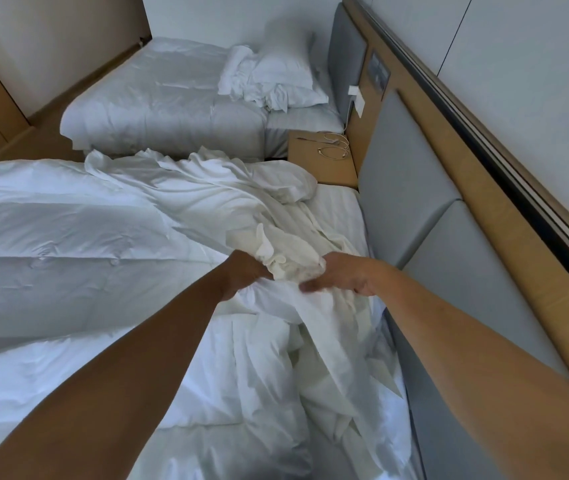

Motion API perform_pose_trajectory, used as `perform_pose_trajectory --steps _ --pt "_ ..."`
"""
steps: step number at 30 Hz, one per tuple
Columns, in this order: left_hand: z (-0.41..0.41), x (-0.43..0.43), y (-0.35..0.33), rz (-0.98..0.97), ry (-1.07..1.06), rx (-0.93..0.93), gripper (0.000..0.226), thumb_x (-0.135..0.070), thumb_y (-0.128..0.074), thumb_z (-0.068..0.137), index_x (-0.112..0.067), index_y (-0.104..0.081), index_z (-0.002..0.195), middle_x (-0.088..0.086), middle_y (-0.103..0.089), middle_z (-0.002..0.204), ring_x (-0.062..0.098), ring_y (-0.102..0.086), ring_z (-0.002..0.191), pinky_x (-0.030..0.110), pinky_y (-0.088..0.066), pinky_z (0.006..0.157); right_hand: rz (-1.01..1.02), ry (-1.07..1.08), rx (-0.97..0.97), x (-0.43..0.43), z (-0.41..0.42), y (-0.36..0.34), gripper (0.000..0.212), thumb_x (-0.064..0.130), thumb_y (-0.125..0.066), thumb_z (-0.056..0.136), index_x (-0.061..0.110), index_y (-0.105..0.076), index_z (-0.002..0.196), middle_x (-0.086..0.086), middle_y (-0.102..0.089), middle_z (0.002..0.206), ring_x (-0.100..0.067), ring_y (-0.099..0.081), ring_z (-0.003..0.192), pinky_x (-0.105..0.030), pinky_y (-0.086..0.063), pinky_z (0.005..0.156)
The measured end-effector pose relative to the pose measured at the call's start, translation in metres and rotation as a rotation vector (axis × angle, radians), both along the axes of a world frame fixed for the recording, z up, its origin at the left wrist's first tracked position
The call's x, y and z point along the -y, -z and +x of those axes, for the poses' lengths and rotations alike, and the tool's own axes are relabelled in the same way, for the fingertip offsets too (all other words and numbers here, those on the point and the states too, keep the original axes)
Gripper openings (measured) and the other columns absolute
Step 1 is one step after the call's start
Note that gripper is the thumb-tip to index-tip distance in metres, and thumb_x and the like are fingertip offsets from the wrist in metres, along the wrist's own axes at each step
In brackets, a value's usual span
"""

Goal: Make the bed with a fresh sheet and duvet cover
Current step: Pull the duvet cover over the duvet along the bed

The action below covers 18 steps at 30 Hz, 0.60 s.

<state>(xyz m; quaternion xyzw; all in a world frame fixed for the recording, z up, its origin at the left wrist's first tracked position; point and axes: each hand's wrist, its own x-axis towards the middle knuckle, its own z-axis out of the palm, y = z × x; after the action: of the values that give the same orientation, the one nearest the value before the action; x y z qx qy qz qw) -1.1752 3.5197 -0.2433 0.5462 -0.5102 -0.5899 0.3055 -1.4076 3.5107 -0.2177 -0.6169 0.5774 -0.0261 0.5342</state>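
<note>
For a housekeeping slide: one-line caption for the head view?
Left hand and right hand grip a bunched white cloth on a quilted white duvet beside a grey padded headboard.

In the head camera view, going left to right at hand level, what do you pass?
Quilted duvet → left hand → bunched white cloth → right hand → grey headboard panel → wooden ledge.

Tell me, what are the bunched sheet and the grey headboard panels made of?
Bunched sheet: thin matte woven cloth, probably cotton; it creases sharply. Headboard panels: grey padding, fabric or faux leather, hard to tell; smooth, rounded edges.
</note>
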Motion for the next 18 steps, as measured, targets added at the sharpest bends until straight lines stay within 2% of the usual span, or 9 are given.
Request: perform_pose_trajectory --steps 2,4,7,8,10,12,14,16,18 --pt "-0.002 0.003 -0.004 -0.052 -0.070 0.016 0.027 0.011 -0.061 0.090 -0.011 -0.064 0.075 -0.013 -0.067 0.056 0.003 -0.064 0.060 0.013 -0.048 0.052 0.146 -0.093 -0.005 0.000 -0.001 -0.005 0.071 0.033 -0.093 0.068 0.014 -0.062 0.128 -0.007 -0.070 0.121 -0.026 -0.066 0.113 -0.044 -0.052 0.103" --pt "-0.005 0.003 -0.004 -0.063 -0.089 0.005 0.024 0.006 -0.058 0.095 -0.011 -0.063 0.079 -0.009 -0.069 0.063 0.006 -0.064 0.068 0.012 -0.049 0.055 0.109 -0.113 0.001 0.001 -0.001 -0.009 0.069 0.025 -0.091 0.071 0.012 -0.061 0.131 -0.009 -0.069 0.125 -0.028 -0.064 0.117 -0.046 -0.050 0.106" --pt "-0.007 -0.002 0.003 -0.003 0.088 -0.116 0.019 0.005 -0.060 0.094 -0.007 -0.069 0.106 0.008 -0.073 0.109 0.023 -0.066 0.108 0.026 -0.052 0.093 0.024 -0.024 0.129 0.002 -0.004 -0.008 0.057 0.022 -0.084 0.081 0.012 -0.062 0.132 -0.008 -0.068 0.127 -0.026 -0.063 0.120 -0.044 -0.047 0.109" --pt "-0.010 -0.005 0.005 0.014 0.167 -0.152 0.030 0.005 -0.066 0.089 -0.008 -0.069 0.116 0.007 -0.071 0.120 0.022 -0.063 0.118 0.031 -0.047 0.103 -0.011 0.017 0.184 0.002 -0.004 -0.007 0.051 0.020 -0.082 0.083 0.012 -0.064 0.130 -0.007 -0.069 0.126 -0.024 -0.064 0.119 -0.043 -0.046 0.110" --pt "-0.019 -0.012 0.007 0.051 0.315 -0.136 0.050 -0.002 -0.078 0.082 -0.016 -0.066 0.128 0.000 -0.068 0.130 0.016 -0.060 0.126 0.032 -0.042 0.110 -0.088 0.076 0.239 0.002 -0.002 -0.004 0.042 0.018 -0.082 0.084 0.014 -0.069 0.123 -0.004 -0.072 0.120 -0.022 -0.066 0.116 -0.044 -0.047 0.109" --pt "-0.025 -0.016 0.008 0.094 0.381 -0.081 0.058 -0.007 -0.082 0.080 -0.020 -0.064 0.133 -0.003 -0.067 0.132 0.013 -0.059 0.127 0.034 -0.041 0.113 -0.124 0.089 0.248 0.002 0.001 0.000 0.040 0.021 -0.084 0.082 0.016 -0.072 0.119 -0.002 -0.074 0.115 -0.021 -0.067 0.113 -0.045 -0.048 0.108" --pt "-0.020 -0.014 0.006 0.099 0.336 -0.009 0.057 -0.004 -0.083 0.077 -0.017 -0.066 0.130 -0.002 -0.070 0.127 0.016 -0.061 0.124 0.038 -0.042 0.113 -0.114 0.083 0.249 0.000 -0.001 0.002 0.047 0.027 -0.087 0.078 0.016 -0.071 0.120 -0.002 -0.074 0.117 -0.021 -0.066 0.114 -0.045 -0.048 0.109" --pt "-0.008 -0.009 0.000 0.057 0.273 0.054 0.049 -0.003 -0.085 0.075 -0.013 -0.070 0.121 -0.002 -0.074 0.115 0.021 -0.064 0.118 0.040 -0.045 0.111 -0.058 0.035 0.206 -0.001 -0.010 0.001 0.052 0.031 -0.089 0.073 0.014 -0.071 0.119 -0.004 -0.075 0.115 -0.022 -0.068 0.111 -0.044 -0.049 0.107" --pt "0.001 -0.006 -0.010 0.040 0.235 0.061 0.048 -0.002 -0.087 0.072 -0.007 -0.070 0.117 0.003 -0.075 0.115 0.025 -0.064 0.118 0.043 -0.045 0.111 0.066 -0.077 0.152 -0.001 -0.018 -0.001 0.055 0.024 -0.091 0.071 0.010 -0.070 0.120 -0.010 -0.074 0.115 -0.026 -0.070 0.109 -0.045 -0.052 0.103"
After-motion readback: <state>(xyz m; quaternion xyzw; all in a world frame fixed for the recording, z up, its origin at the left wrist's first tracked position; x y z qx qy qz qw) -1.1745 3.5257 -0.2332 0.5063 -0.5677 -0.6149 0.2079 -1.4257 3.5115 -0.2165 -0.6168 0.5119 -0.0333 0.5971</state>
